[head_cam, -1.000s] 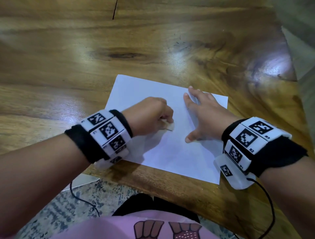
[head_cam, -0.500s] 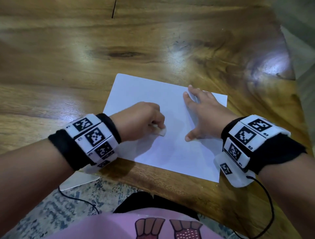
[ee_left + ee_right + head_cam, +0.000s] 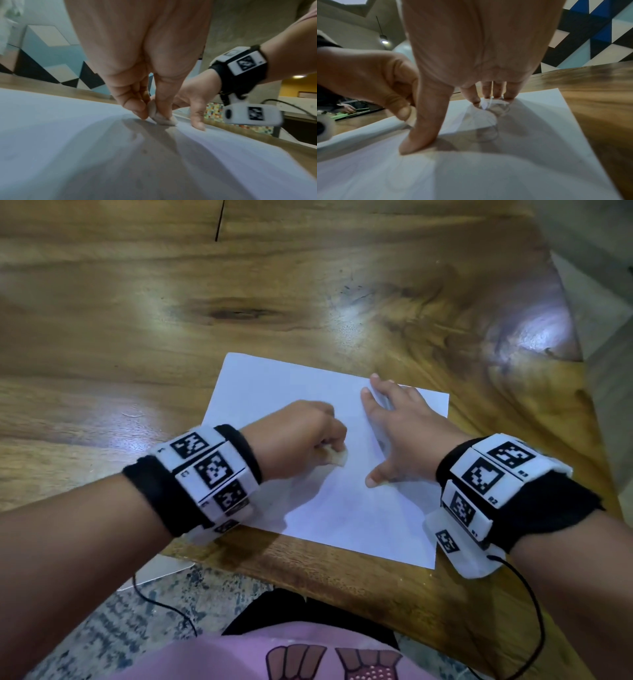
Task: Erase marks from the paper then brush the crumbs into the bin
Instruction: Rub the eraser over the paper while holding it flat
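Eraser in left-hand grip, on paper

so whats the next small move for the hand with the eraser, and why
Probably another short rubbing stroke toward the right hand. The left hand pinches the eraser with its tip on the paper, the right hand presses the sheet flat, and faint pencil loops remain under that palm. No bin is in view, so brushing looks premature.

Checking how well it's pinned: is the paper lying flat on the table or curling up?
Flat. In the head view the paper lies spread on the table, the right hand pressing it.
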The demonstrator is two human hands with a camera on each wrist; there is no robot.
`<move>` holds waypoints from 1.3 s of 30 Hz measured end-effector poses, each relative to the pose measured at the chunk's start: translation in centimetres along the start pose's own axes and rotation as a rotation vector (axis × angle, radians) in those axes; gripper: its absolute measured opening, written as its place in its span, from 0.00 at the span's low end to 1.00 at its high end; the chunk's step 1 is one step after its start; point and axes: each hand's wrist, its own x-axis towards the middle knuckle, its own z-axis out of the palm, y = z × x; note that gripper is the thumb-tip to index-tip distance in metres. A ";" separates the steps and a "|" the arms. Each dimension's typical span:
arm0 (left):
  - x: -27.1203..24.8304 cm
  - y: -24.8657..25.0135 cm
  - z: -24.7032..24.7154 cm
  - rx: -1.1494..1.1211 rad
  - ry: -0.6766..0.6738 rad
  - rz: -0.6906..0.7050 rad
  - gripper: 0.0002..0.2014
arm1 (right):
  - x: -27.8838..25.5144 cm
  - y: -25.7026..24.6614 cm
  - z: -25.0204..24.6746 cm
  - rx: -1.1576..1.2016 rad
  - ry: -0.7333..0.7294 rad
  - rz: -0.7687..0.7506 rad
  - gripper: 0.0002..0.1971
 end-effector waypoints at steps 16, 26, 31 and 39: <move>-3.0 1.0 2.0 -0.065 -0.077 0.059 0.05 | -0.1 0.0 -0.1 0.012 0.009 -0.007 0.63; 0.0 1.1 0.9 -0.019 -0.018 0.011 0.04 | -0.1 -0.1 -0.2 0.000 0.002 -0.013 0.63; -4.7 1.9 2.6 -0.087 -0.182 0.041 0.06 | -0.2 0.0 -0.2 0.012 0.003 -0.013 0.63; -0.3 1.9 1.1 -0.013 -0.051 0.035 0.05 | 0.0 -0.1 -0.1 0.005 0.008 -0.020 0.63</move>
